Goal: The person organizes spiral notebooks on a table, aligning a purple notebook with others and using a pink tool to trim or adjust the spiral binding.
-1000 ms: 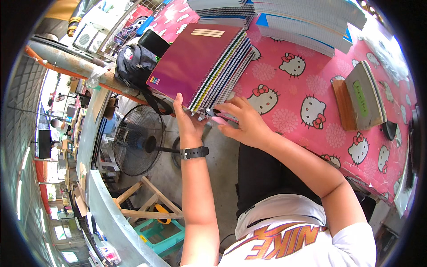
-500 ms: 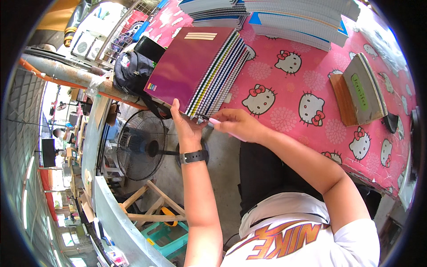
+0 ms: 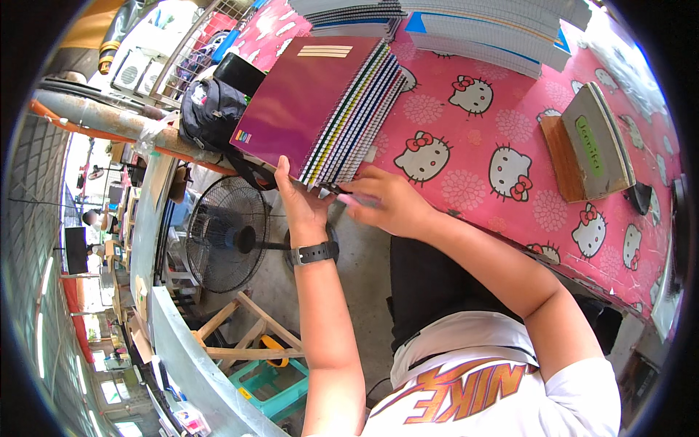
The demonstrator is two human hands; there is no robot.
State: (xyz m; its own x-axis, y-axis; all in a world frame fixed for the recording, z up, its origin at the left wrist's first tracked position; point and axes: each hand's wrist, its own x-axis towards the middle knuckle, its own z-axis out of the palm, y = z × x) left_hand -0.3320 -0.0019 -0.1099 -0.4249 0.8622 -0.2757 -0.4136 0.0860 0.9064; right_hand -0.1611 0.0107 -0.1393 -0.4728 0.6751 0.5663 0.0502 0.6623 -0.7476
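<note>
A stack of spiral-bound notebooks [image 3: 298, 109] lies tilted at the table's near left edge, a maroon cover on top and coil bindings in several colours along its right side. My left hand [image 3: 302, 204], with a dark watch on the wrist, grips the stack's near corner, thumb at the cover's edge and the other fingers partly hidden below. By the near ends of the coils, my right hand [image 3: 386, 202] is closed on a slim pink-handled tool [image 3: 354, 200] with a dark tip. Motion blurs the tool; its exact kind is unclear.
More stacked bound books [image 3: 488, 44] stand at the table's far side. A wooden block with a grey-green board [image 3: 593, 149] sits at the right on the pink patterned tablecloth [image 3: 473, 156]. Left of the table are a black backpack [image 3: 211, 116], a standing fan [image 3: 226, 233] and a teal stool [image 3: 269, 386].
The view has shifted slightly. My right hand has turned a little at the coil ends, and the pink tool's handle shows less. My left hand keeps its grip on the stack.
</note>
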